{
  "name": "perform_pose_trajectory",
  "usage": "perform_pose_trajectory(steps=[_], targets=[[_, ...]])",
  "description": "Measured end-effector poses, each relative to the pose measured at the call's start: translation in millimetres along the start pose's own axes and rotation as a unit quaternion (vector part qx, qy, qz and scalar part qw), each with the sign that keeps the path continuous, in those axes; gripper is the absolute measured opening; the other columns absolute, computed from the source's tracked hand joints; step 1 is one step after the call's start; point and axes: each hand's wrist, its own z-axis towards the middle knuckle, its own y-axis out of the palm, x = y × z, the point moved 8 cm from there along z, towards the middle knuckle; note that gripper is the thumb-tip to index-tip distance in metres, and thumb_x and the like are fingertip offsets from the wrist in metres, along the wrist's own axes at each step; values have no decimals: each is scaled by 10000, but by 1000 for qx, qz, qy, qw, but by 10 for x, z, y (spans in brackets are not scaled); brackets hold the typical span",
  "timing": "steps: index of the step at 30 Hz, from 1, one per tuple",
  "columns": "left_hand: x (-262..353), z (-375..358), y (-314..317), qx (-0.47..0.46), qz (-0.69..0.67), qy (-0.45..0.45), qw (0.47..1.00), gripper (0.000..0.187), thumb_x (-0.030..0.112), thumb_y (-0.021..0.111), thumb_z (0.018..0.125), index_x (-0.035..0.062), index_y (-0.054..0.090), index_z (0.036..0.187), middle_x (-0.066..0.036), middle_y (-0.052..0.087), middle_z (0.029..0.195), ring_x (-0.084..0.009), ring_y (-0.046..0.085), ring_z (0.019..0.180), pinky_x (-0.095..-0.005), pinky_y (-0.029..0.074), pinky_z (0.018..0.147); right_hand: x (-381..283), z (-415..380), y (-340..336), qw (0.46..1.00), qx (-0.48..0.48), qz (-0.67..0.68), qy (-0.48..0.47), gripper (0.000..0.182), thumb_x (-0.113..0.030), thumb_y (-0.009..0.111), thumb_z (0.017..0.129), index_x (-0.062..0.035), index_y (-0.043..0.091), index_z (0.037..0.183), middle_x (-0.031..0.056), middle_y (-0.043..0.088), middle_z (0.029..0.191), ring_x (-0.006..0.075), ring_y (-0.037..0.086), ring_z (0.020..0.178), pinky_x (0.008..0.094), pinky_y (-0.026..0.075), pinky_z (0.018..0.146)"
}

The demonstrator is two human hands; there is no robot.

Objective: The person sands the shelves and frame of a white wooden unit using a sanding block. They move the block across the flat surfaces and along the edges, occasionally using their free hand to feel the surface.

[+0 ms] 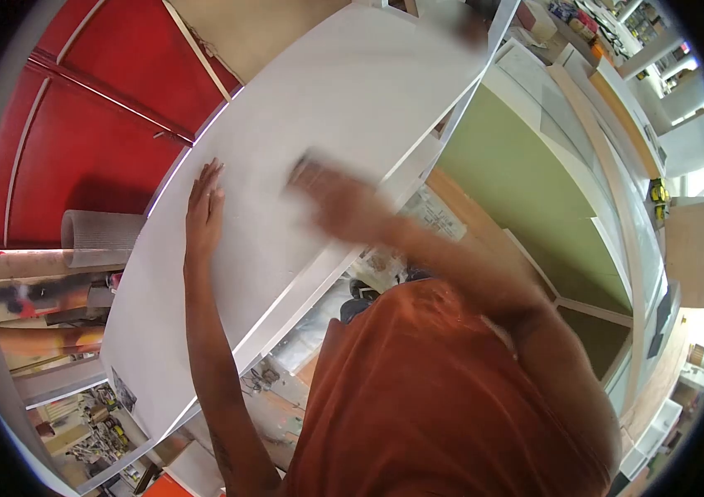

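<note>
Here, the right hand (pixel 348 207) is gripping a blurred block (pixel 306 171) over the panel (pixel 319 99), right of the straight-fingered left hand (pixel 204 209).

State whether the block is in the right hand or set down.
In the right hand: the block juts from its grip, blurred with it over the white panel. Cannot tell whether block touches panel.

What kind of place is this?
Likely a joinery or furniture-finishing workshop: the left hand rests on a large white panel, the right hand grips a motion-blurred block above it, and red panels and a green panel flank it.
</note>
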Motion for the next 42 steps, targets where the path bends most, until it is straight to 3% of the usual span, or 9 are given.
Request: perform_pose_trajectory(steps=[6, 9, 14, 17, 23, 27, 29, 32, 42], targets=[[235, 6, -66, 13, -44, 31, 998, 382, 66, 487, 1032, 62, 600, 1397, -114, 570, 1487, -301, 447, 1457, -423, 334, 1223, 2112, 636, -1248, 929, 129, -328, 110, 590, -396, 519, 1020, 48, 517, 1409, 210, 493, 1514, 407, 409, 1431, 495, 271, 1233], [306, -15, -100, 42, -2, 67, 997, 416, -54, 506, 952, 49, 646, 1330, -121, 641, 1397, -322, 566, 1349, -408, 449, 1138, 1266, 676, -641, 895, 93, -433, 54, 647, -450, 468, 1044, 59, 494, 1441, 234, 446, 1550, 387, 374, 1475, 480, 244, 1249], [279, -123, -178, 62, -35, 64, 995, 455, -74, 510, 918, 41, 635, 1341, -145, 622, 1416, -330, 555, 1360, -409, 436, 1151, -863, 147, 366, 987, 3, -85, -134, 600, -455, 555, 1015, -83, 501, 1482, 150, 459, 1569, 341, 402, 1475, 477, 282, 1244], [398, -408, -186, 9, 10, 32, 999, 504, -58, 549, 902, 51, 595, 1391, -155, 548, 1496, -328, 482, 1425, -425, 379, 1193, -89, 49, -14, 991, -14, 22, -130, 628, -442, 610, 982, -89, 500, 1489, 172, 457, 1567, 359, 363, 1495, 487, 284, 1239], [1170, -1666, 123, -181, 124, -13, 976, 677, 251, 718, 918, 118, 464, 1531, -136, 345, 1652, -371, 254, 1552, -574, 204, 1259, 2691, 438, -1677, 921, 118, -369, 32, 467, -340, 519, 1035, 27, 577, 1317, 197, 535, 1466, 386, 475, 1388, 503, 344, 1191], [1328, -1731, 142, -120, 94, -38, 988, 652, 260, 741, 902, 89, 516, 1489, -143, 430, 1598, -387, 344, 1509, -579, 271, 1233, 1435, 548, -482, 907, 129, -401, -33, 531, -393, 520, 1029, -9, 553, 1394, 222, 513, 1502, 374, 455, 1424, 512, 307, 1220], [1368, -1581, 91, -86, 59, -29, 994, 584, 203, 744, 894, 39, 572, 1427, -151, 542, 1510, -394, 438, 1453, -565, 328, 1209, 237, 428, 427, 983, 181, -7, -15, 698, -488, 593, 960, -10, 503, 1461, 240, 456, 1547, 396, 405, 1461, 518, 286, 1227], [1469, -1138, -110, -14, 70, 52, 996, 565, 169, 736, 883, 20, 586, 1406, -154, 544, 1506, -389, 455, 1440, -556, 331, 1210, -1060, 169, 638, 981, -68, -41, -179, 690, -445, 617, 951, -94, 455, 1523, 172, 411, 1596, 344, 326, 1516, 464, 230, 1266], [1493, -1727, 252, -38, 51, -31, 998, 537, 94, 720, 898, 96, 582, 1417, -113, 548, 1511, -353, 451, 1454, -566, 335, 1207, 2656, 743, -1742, 928, 161, -323, 91, 568, -409, 456, 1067, 32, 493, 1422, 217, 486, 1506, 389, 405, 1444, 493, 306, 1218]])
